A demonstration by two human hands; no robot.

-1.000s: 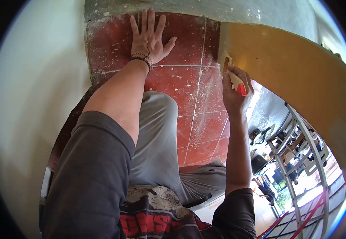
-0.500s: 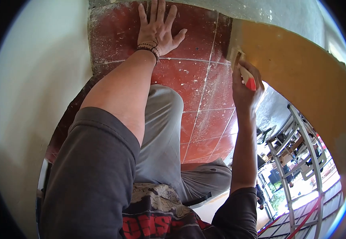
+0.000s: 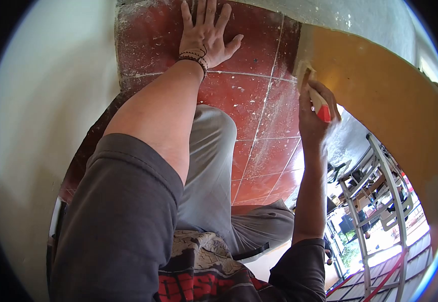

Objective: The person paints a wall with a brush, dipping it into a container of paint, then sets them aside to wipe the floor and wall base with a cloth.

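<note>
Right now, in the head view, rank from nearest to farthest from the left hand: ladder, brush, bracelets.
1. Bracelets, on the left hand's wrist.
2. Brush, to its right, in the right hand.
3. Ladder, right side, background.

The working end of the brush [image 3: 322, 105] was blurred, its handle partly hidden by the right hand [image 3: 313, 123]. Left of the brush, the top edge clipped the left hand [image 3: 205, 43]. Below the brush, the shirt [image 3: 196, 282] was cut off, and objects behind the ladder [image 3: 391, 183] were too small to identify.
</note>
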